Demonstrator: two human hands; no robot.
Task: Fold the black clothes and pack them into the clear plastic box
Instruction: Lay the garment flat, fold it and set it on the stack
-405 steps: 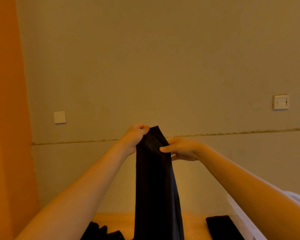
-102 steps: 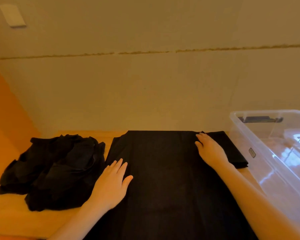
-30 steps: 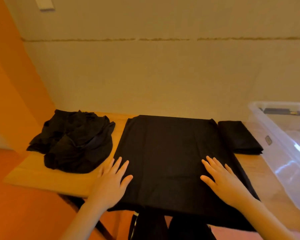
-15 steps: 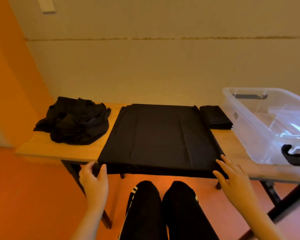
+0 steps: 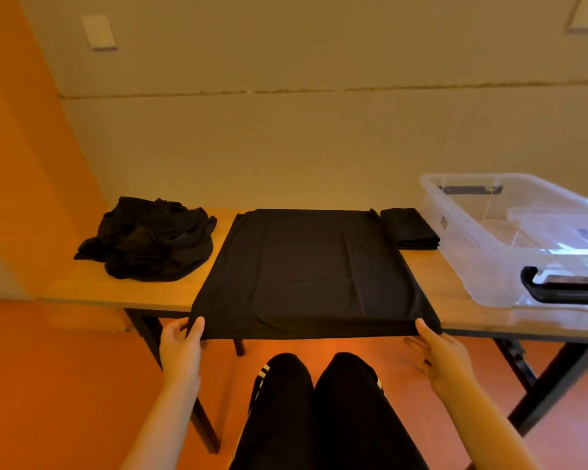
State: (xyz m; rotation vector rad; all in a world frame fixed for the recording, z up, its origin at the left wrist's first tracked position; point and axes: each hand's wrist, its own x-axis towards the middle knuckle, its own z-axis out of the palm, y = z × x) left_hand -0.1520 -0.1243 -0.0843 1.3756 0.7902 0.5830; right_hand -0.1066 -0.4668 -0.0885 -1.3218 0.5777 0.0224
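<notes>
**Both hands at the near corners of the spread garment**

A black garment (image 5: 306,269) lies flat across the middle of the wooden table (image 5: 462,313), and its near edge hangs over the table's front lip. The left hand (image 5: 180,347) pinches the garment's near left corner, thumb on top and fingers curled under the cloth. The right hand (image 5: 438,351) is at the near right corner: its thumb lies on the edge of the cloth and its fingers reach below, so it seems to hold the corner, though the grip underneath is hidden.

Left of the garment sits a heap (image 5: 150,245) of crumpled black clothes, just apart from it. Against the garment's far right corner lies a small folded piece (image 5: 409,228), already squared up. Right of that piece stands the clear box (image 5: 455,239), open on top, a black handle (image 5: 564,288) at its near end. Something pale and glossy lies inside it; what it is cannot be told.

Below the garment's near edge, the person's knees (image 5: 316,385) in black trousers show under the table.
</notes>
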